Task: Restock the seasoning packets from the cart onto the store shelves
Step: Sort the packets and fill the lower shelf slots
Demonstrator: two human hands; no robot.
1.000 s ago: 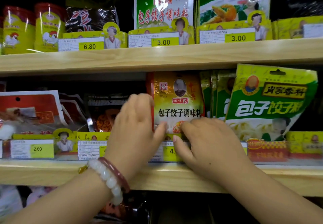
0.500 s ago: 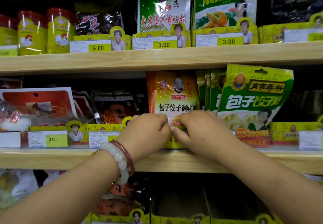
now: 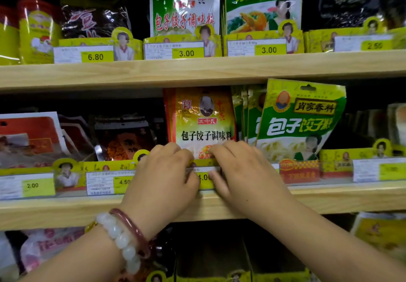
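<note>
From the head view, your two hands hide the lower edge of the orange-and-yellow seasoning packet (image 3: pixel 203 123), so you cannot see how it sits behind the clear plastic price rail (image 3: pixel 329 178) of the middle shelf (image 3: pixel 66 211). Your left hand (image 3: pixel 163 185) has its fingers curled over that rail at the packet's lower left corner; your right hand (image 3: pixel 243 171) curls the same way at the lower right, thumb lying on the yellow price tag (image 3: pixel 204 177), of which only "4.0" reads. Whether either hand actually pinches the glossy foil or only presses on it is hard to tell.

The packet stands upright in the middle shelf, just left of a row of green packets (image 3: pixel 301 123): one leans forward and to the right in full view, and at least three more show only as thin edges behind it. Left of it lie dark and red pouches, blurred and partly shadowed.

Two wooden shelf boards are plain to count, both pale and grained; the upper shelf (image 3: pixel 197 70) carries two green packets, a black crinkled bag and round yellow tins cut off at the left edge. Four prices read clearly there: 6.80, 3.00, 3.00, 2.50.

On your left wrist sit two bracelets (image 3: pixel 125 237), one of smooth white beads, one a dark red band.
</note>
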